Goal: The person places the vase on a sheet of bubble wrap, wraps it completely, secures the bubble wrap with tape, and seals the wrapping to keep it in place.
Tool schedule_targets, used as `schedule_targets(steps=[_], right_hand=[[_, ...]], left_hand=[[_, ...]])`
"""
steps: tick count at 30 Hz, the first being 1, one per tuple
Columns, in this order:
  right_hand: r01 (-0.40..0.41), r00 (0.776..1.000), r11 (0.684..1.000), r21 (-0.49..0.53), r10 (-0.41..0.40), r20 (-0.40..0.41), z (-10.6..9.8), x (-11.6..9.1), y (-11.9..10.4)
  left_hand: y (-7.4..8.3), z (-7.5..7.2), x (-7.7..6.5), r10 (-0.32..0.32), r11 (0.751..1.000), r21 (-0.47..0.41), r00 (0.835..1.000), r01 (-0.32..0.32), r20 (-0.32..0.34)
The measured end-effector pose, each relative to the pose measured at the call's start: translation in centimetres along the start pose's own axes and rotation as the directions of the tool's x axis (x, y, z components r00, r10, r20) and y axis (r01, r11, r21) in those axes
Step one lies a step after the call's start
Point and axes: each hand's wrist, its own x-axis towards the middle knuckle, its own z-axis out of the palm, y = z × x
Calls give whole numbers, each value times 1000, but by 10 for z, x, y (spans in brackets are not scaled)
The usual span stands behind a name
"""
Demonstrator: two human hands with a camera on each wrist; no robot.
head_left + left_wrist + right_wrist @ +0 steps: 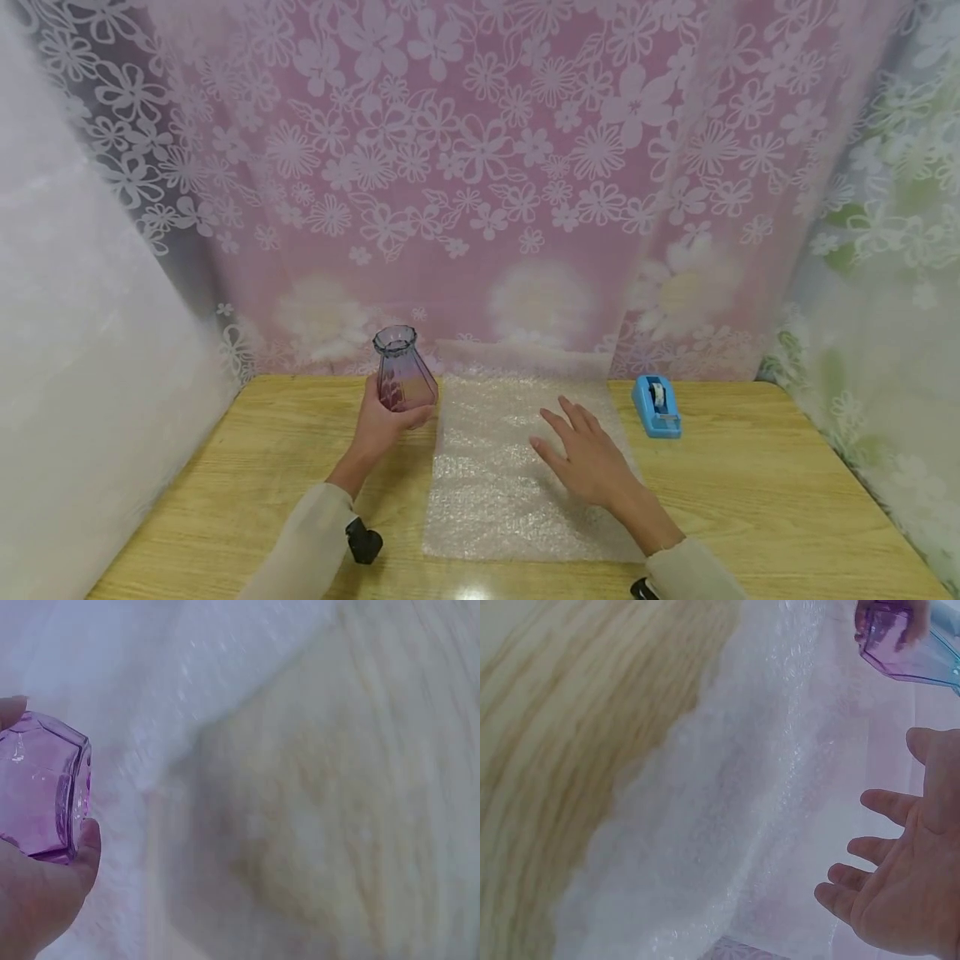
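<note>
My left hand (381, 429) grips a faceted glass vase (405, 379) by its lower part, thumb across the base side. Its body is purple, shading to blue-grey at the scalloped rim, and it leans slightly left. In the left wrist view the purple glass (34, 784) sits between thumb and fingers. My right hand (588, 458) hovers over a sheet of bubble wrap (495, 483), fingers spread and holding nothing. The right wrist view shows that palm (907, 900) with its fingers apart, and the vase (907, 656) beyond it.
A blue tape dispenser (657, 408) with a roll in it stands on the wooden table (750, 492), right of the bubble wrap. Floral curtains (465, 167) hang behind the table's back edge. The wrap's far end rises against the curtain.
</note>
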Motion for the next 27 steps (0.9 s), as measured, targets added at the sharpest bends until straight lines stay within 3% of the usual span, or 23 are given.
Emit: schedule_targets(steps=[3, 11, 18, 21, 23, 27], right_hand=[[0, 1000, 1000, -19, 0, -12, -3, -1, 1], [1, 998, 998, -59, -6, -69, -18, -5, 1], [6, 994, 996, -93, -16, -108, -37, -5, 4], [18, 992, 994, -109, -31, -123, -43, -6, 3], [25, 991, 992, -126, -41, -130, -46, -6, 3], [32, 985, 989, -146, -56, -165, -53, -9, 1]], left_hand=[[11, 7, -2, 33, 999, -4, 999, -33, 3], [32, 23, -12, 115, 988, 102, 993, -113, -10], [45, 32, -20, 262, 949, 200, 963, -245, -65], [48, 36, -22, 321, 910, 295, 945, -292, -56], [50, 38, -23, 358, 870, 372, 933, -323, -28], [54, 46, -27, 408, 755, 541, 911, -371, 56]])
